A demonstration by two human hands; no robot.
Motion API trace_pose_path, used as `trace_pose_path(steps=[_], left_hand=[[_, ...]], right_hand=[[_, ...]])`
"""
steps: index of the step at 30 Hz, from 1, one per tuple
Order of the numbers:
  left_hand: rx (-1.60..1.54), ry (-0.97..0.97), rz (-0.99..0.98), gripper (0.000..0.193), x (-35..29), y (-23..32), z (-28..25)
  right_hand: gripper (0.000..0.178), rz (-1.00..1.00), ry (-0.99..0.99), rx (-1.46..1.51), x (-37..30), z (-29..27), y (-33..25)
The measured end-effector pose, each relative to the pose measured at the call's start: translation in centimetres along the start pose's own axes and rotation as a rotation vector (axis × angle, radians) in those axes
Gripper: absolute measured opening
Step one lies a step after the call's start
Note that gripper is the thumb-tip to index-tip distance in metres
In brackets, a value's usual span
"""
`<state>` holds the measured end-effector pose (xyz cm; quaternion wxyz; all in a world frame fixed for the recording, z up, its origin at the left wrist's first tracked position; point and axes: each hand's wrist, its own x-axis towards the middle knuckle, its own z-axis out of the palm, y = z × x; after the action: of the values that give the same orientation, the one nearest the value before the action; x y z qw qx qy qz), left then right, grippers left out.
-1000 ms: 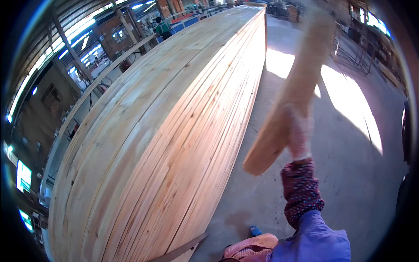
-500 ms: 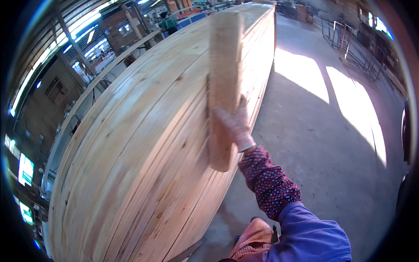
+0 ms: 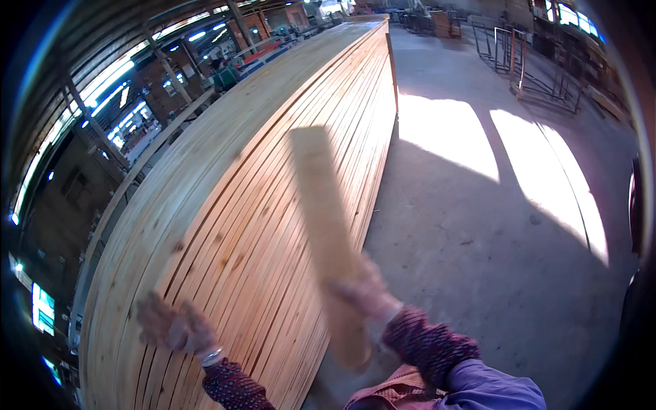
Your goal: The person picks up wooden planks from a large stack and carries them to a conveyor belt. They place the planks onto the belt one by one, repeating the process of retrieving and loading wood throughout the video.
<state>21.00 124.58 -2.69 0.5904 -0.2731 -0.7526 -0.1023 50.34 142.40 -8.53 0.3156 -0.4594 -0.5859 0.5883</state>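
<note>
Head camera view: the right hand (image 3: pixel 365 290) has its fingers clamped on a pale, flat wooden board with a rounded lower end (image 3: pixel 321 212), gripping it in its lower half with the thumb across the broad face. The board stands steeply tilted, its squared upper end leaning toward the left, in front of the side of a long stack of pale, knotty wooden planks (image 3: pixel 273 225); whether the two touch cannot be told.

The left hand (image 3: pixel 174 328) is over the near part of the stack, around its upper edge. It is blurred, but the thumb and fingers look spread apart; whether they touch the wood is unclear. A pale band (image 3: pixel 213 357) circles the left wrist.

Both forearms wear dark red, speckled cloth cuffs (image 3: pixel 430 345), and a purple-blue sleeve (image 3: pixel 499 386) covers the right arm above its cuff. A pink, textured garment (image 3: pixel 393 393) shows at the lower edge.

To the right of the stack lies a grey concrete floor (image 3: pixel 444 225) with bright sunlit patches (image 3: pixel 447 133). Dark, open metal frames (image 3: pixel 529 68) stand farther back on that side. Left of the stack runs a long, narrow pale rail (image 3: pixel 147 154), with glowing strip lights (image 3: pixel 113 82) beyond it.
</note>
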Motion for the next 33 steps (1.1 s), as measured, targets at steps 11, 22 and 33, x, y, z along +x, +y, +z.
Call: trace_pose_path(steps=[11, 22, 33], left_hand=[[0.621, 0.114, 0.132, 0.059, -0.5, -5.4, -9.2], [0.438, 0.010, 0.066, 0.063, 2.8, 2.7, -3.4], [0.345, -0.044, 0.104, 0.068, 4.7, 9.4, -0.4]], right_hand=[[0.068, -0.626, 0.733, 0.507, 20.7, -30.1, -3.6], [0.057, -0.383, 0.318, 0.185, 43.7, -10.6, -9.2], [0.055, -0.440, 0.098, 0.658, 41.3, -15.2, -12.2]])
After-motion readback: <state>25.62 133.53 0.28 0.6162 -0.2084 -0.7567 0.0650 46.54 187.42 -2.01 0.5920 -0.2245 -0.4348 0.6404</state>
